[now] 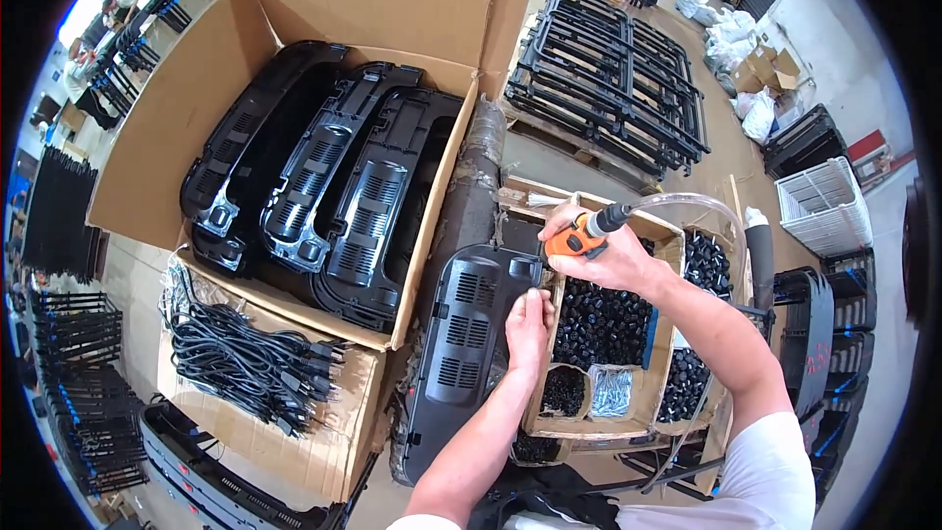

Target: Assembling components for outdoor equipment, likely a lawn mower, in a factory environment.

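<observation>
With the left hand (528,326) pressed flat, fingers released, on the black vented panel (461,353) lying beside the box of black caps (603,324), keep the right hand (599,250), fingers clenched around the orange pneumatic screwdriver (579,236), driving square to the panel's top edge.

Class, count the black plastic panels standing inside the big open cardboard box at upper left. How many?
3, side by side in the cardboard box: left panel, middle panel, right panel. More may be hidden behind them.

Bright, even light, soft shadows; fisheye bends edges, corners black
</observation>
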Demonstrator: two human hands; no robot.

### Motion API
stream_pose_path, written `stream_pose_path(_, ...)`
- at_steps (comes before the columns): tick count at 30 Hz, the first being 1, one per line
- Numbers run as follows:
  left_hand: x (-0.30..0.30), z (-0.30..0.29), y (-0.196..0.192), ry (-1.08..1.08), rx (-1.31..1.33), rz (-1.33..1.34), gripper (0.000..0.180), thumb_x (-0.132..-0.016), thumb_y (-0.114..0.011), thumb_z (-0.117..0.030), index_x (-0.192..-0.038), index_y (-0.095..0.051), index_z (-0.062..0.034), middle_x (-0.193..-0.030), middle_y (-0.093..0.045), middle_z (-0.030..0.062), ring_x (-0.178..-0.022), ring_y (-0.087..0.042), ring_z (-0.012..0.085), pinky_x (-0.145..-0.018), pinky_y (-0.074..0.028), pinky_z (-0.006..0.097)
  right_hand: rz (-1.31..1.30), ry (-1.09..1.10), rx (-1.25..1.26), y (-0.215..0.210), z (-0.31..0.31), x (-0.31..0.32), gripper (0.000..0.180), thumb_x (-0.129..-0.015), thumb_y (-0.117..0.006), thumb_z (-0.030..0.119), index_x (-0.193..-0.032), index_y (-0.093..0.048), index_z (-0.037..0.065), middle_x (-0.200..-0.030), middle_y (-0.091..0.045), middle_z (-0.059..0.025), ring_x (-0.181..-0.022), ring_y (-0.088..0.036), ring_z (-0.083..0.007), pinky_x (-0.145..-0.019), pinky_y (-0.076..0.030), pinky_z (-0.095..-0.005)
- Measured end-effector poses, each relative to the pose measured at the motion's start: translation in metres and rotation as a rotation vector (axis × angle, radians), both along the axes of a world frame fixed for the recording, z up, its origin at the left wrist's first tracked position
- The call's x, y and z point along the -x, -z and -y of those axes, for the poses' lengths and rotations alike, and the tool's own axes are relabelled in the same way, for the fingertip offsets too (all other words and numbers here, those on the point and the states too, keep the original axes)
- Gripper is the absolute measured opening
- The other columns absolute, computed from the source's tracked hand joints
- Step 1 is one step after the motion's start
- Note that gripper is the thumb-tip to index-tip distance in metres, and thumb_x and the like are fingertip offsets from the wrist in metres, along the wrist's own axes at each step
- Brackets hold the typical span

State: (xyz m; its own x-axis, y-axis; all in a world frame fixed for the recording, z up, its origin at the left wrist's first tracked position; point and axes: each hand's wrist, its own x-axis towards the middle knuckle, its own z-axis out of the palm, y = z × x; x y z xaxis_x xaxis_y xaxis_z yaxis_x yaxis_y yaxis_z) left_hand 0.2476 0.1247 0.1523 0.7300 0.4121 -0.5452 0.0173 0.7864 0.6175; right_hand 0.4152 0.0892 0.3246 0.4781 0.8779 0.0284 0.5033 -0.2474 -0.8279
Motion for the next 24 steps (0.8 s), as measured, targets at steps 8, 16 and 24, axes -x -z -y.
stream_pose_path(8, 0.027, 0.003, -0.03, 0.019, 0.295, 0.115, 0.019, -0.111, -0.061, -0.018, -0.123, -0.066, -0.0044, -0.098, -0.073, 0.0053, -0.07, -0.06, 0.0086, -0.059, -0.05, 0.023, -0.139, 0.064, -0.034, 0.001, 0.002, 0.004, 0.036, -0.082, -0.084, 0.011, -0.115, -0.07, 0.006, -0.107, -0.072, -0.0041, -0.101, -0.069, -0.0154, -0.093, -0.056, -0.0334)
stream_pose_path(16, 0.012, -0.029, -0.058, -0.08, 0.506, 0.103, 0.029, -0.11, -0.06, -0.039, -0.107, -0.064, -0.0106, -0.081, -0.058, -0.0027, -0.064, -0.05, 0.0106, -0.053, -0.04, 0.023, -0.307, 0.144, -0.192, -0.036, 0.019, 0.033, 0.049, -0.084, -0.084, 0.006, -0.13, -0.064, 0.005, -0.119, -0.074, -0.008, -0.113, -0.069, -0.0163, -0.101, -0.056, -0.0343)
stream_pose_path(24, -0.015, -0.048, -0.06, -0.272, 0.82, 0.33, 0.022, -0.113, -0.057, -0.032, -0.115, -0.064, -0.012, -0.088, -0.06, -0.0026, -0.076, -0.052, 0.0113, -0.062, -0.044, 0.025, -0.325, 0.109, -0.143, -0.048, 0.014, 0.045, 0.05, -0.088, -0.082, 0.007, -0.133, -0.062, 0.005, -0.125, -0.072, -0.0083, -0.12, -0.066, -0.0165, -0.107, -0.054, -0.0345)
